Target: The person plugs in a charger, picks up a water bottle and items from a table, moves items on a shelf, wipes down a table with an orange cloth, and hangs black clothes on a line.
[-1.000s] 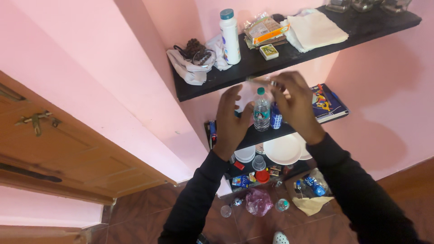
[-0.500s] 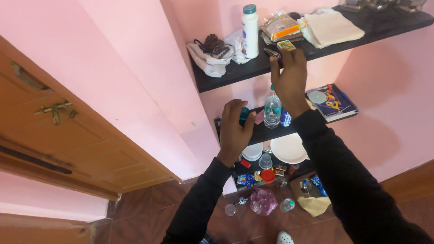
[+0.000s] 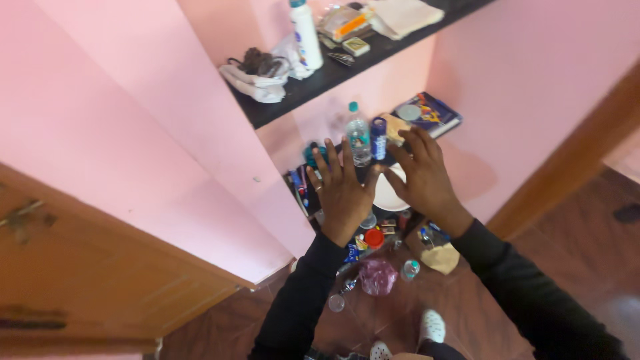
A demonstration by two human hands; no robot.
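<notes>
My left hand (image 3: 342, 193) and right hand (image 3: 425, 177) are both spread wide, holding nothing, in front of the middle shelf (image 3: 303, 197). The bottle (image 3: 358, 141) stands there just above my fingers, a blue can (image 3: 378, 137) beside it, a book (image 3: 427, 113) further right.

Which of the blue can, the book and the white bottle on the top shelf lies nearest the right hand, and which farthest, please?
From the right hand:
1. Blue can, just above its fingertips, middle shelf.
2. Book, up and right, same shelf.
3. White bottle, far up-left, top shelf.
</notes>
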